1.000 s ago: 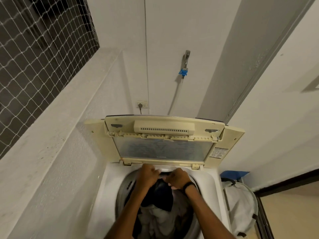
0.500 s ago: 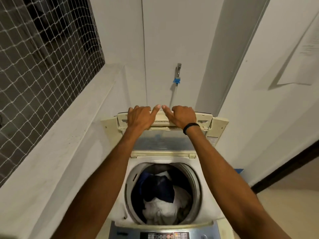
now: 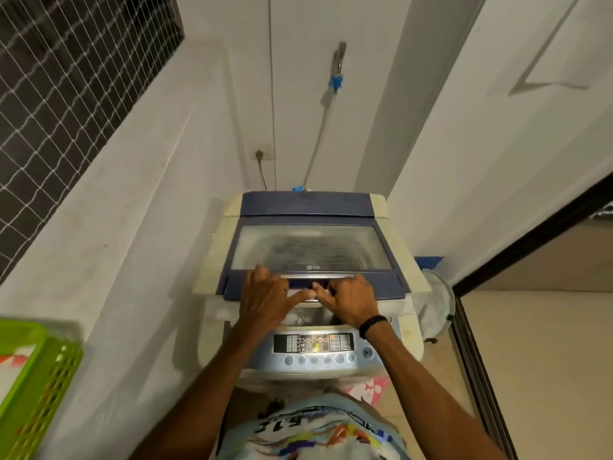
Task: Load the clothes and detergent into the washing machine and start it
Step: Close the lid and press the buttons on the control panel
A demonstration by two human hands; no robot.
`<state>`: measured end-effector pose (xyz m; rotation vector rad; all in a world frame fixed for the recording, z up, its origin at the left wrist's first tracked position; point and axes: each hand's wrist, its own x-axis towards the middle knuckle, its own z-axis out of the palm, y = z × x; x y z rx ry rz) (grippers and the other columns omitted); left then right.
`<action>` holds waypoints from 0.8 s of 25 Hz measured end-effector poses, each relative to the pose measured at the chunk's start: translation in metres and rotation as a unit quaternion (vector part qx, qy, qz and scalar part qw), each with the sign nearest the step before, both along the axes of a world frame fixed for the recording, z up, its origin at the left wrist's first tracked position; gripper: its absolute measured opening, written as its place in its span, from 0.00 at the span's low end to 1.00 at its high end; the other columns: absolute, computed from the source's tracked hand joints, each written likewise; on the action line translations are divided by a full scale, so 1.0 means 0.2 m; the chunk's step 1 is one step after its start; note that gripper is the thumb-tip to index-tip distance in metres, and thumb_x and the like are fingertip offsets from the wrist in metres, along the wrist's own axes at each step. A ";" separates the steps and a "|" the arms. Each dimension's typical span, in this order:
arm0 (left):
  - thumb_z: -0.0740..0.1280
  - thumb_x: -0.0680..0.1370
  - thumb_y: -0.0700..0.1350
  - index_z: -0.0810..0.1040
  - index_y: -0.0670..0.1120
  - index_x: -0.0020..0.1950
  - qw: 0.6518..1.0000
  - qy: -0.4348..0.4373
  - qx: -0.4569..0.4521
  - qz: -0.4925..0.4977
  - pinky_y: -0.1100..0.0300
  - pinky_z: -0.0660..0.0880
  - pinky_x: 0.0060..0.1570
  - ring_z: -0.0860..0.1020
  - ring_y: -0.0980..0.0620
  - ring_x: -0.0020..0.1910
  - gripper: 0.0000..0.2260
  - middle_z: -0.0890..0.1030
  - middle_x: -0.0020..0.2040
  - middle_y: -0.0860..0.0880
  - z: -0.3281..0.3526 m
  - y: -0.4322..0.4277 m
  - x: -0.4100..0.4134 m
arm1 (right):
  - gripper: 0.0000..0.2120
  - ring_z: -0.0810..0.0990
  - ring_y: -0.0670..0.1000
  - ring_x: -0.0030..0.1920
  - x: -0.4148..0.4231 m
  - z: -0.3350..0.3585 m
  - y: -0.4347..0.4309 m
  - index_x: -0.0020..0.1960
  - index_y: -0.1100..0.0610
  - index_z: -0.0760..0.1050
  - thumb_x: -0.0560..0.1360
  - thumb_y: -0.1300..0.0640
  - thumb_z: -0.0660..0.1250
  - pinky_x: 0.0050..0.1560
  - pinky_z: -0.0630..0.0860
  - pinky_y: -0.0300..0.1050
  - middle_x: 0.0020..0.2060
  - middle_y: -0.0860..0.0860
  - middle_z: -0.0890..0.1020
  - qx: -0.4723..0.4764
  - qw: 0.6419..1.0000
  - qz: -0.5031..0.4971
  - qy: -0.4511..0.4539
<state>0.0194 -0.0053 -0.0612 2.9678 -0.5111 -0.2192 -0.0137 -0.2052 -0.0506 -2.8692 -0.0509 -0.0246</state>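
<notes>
Glass-paned lid [image 3: 311, 250] sits nearly flat on washing machine [image 3: 207, 283] — small gap at front. On its front edge left hand [image 3: 268, 302] presses straight-fingered; right hand [image 3: 353, 305] curls round handle [image 3: 308, 277]. Judged stiff, light — grip there.

The lid [image 3: 311, 250] hides nearly all of the drum, and what shows in the gap beneath the left hand [image 3: 265, 300] and right hand [image 3: 351, 302] is too blurred to name. The right hand's fingertips curl out of sight at the lid's front handle. The control panel [image 3: 313, 343] labels are too small to read, and the green basket [image 3: 36, 376] is smeared and cut off by the left edge.
</notes>
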 end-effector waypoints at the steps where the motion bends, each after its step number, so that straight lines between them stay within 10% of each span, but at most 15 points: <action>1: 0.46 0.74 0.75 0.79 0.50 0.39 1.000 0.020 0.009 -0.003 0.48 0.66 0.58 0.73 0.47 0.57 0.35 0.82 0.46 0.49 -0.11 0.01 -0.06 | 0.27 0.72 0.52 0.26 -0.06 -0.11 0.02 0.26 0.52 0.64 0.78 0.37 0.60 0.36 0.66 0.43 0.22 0.51 0.74 0.016 1.000 0.002 0.021; 9: 0.55 0.78 0.64 0.74 0.51 0.68 0.994 0.046 -0.084 0.050 0.46 0.68 0.63 0.73 0.39 0.63 0.25 0.74 0.68 0.44 -0.40 0.00 -0.31 | 0.11 0.77 0.55 0.47 -0.28 -0.46 0.02 0.51 0.56 0.81 0.80 0.53 0.61 0.51 0.76 0.52 0.45 0.55 0.82 0.138 0.987 -0.083 -0.014; 13: 0.67 0.63 0.75 0.40 0.55 0.81 0.981 0.177 -0.013 0.084 0.38 0.44 0.74 0.42 0.36 0.79 0.57 0.39 0.81 0.42 -0.37 0.15 -0.44 | 0.18 0.72 0.55 0.57 -0.56 -0.48 -0.08 0.65 0.51 0.74 0.77 0.46 0.65 0.56 0.75 0.52 0.57 0.56 0.75 0.092 0.971 -0.210 -0.062; 20: 0.75 0.60 0.70 0.31 0.57 0.78 0.971 0.213 0.034 0.108 0.28 0.47 0.72 0.34 0.38 0.78 0.64 0.30 0.79 0.45 -0.36 0.11 -0.45 | 0.34 0.78 0.53 0.35 -1.00 -0.65 -0.07 0.79 0.49 0.55 0.78 0.41 0.62 0.35 0.77 0.46 0.38 0.55 0.80 0.036 0.991 -0.098 0.082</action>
